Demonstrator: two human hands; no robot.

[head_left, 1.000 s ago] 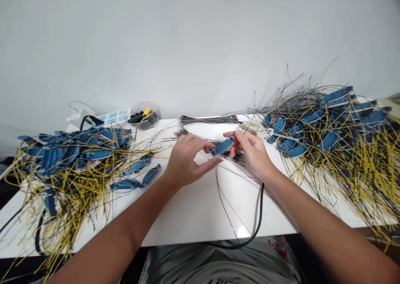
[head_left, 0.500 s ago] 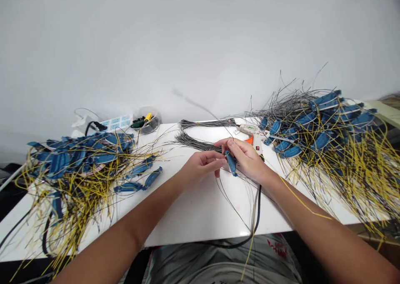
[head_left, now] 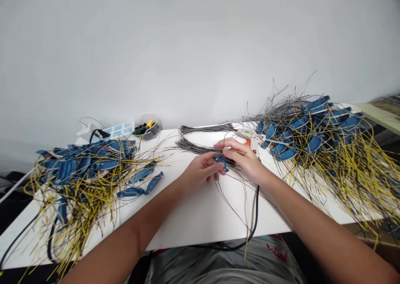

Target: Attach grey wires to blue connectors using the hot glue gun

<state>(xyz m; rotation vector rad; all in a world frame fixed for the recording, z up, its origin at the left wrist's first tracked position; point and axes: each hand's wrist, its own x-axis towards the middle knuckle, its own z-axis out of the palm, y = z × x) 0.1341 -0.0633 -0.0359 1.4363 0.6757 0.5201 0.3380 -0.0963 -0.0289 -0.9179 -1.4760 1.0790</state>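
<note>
Straying toward the left fingers, yellow wires from the left pile [head_left: 84, 192] could snag the forearm as it moves. The left hand [head_left: 203, 168] pinches a small blue piece [head_left: 221, 160] between thumb and fingers; a loose pinch could let it twist. Beside it, the right hand [head_left: 242, 155] has its fingers curled over the piece's upper end; whether they grip it, I cannot tell. Below the right fingers, thin dark wires [head_left: 230, 205] might tangle with the black cord [head_left: 256, 209].
</note>
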